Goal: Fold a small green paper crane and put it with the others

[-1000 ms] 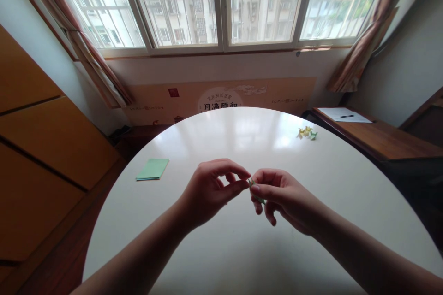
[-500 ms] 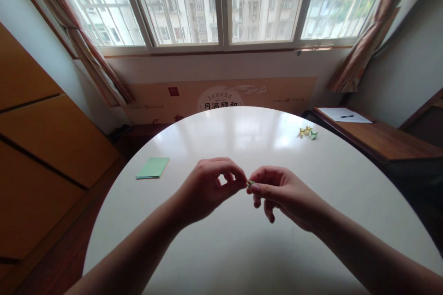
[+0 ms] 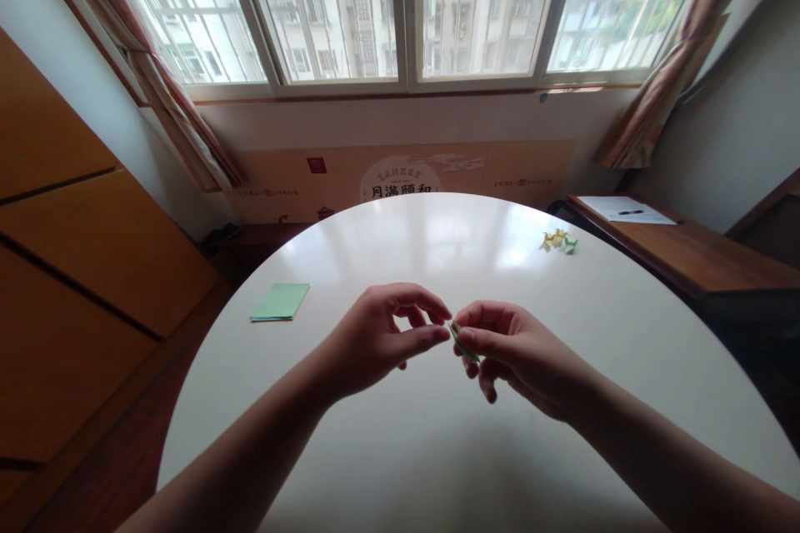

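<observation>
Above the middle of the white table [image 3: 400, 450], a small folded piece of green paper [image 3: 464, 343] is pinched between the thumb and fingers of my right hand [image 3: 509, 341]. Its narrow, pointed shape slants down to the right, and my fingers hide part of it. My left hand [image 3: 381, 341] is at the paper's left end, thumb and forefinger slightly parted, with the tips close to its edge; whether they touch it I cannot tell. To the left lies a stack of square green paper [image 3: 281, 301]. Several small folded paper figures [image 3: 558, 241], yellow and green, sit at the back right.
Behind the round table, a printed cardboard panel [image 3: 275, 175] leans below the window. A wooden side table [image 3: 718, 250] on the right bears a white sheet [image 3: 616, 208] with a pen on it. Orange-brown cabinets [image 3: 75, 266] stand on the left.
My left thumb and forefinger have parted from their pinch. The folded green paper now shows longer, slanting below my right thumb. My right hand has hardly moved.
</observation>
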Action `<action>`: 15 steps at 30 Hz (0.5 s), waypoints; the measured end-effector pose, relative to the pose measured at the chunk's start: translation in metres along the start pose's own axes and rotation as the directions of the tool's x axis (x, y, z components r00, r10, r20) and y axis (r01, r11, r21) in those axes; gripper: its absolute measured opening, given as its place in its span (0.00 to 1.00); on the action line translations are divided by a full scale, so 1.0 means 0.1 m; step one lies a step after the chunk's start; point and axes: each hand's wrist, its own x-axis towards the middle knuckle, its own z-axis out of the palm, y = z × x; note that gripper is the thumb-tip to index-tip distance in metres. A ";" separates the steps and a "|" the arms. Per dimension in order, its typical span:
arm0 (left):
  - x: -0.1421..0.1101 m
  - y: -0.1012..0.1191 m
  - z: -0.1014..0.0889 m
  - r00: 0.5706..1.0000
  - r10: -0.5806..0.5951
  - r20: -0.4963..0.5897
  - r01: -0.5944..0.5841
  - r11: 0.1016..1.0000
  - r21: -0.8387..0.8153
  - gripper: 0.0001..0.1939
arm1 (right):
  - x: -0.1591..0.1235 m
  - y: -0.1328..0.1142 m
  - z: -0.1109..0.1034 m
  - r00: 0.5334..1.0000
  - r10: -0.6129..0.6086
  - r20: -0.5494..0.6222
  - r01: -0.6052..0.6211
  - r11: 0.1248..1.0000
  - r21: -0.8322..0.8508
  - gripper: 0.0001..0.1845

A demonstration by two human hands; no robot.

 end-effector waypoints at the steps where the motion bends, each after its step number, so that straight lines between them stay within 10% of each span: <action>1: 0.00 -0.01 0.01 1.000 -0.007 0.002 0.007 1.000 -0.014 0.07 | 0.00 0.00 0.01 1.000 -0.004 -0.010 0.004 1.000 0.001 0.13; 15: 0.03 -0.05 0.05 0.999 -0.053 -0.004 0.052 0.992 -0.116 0.09 | -0.01 -0.02 0.05 0.999 -0.010 -0.036 0.010 1.000 0.010 0.15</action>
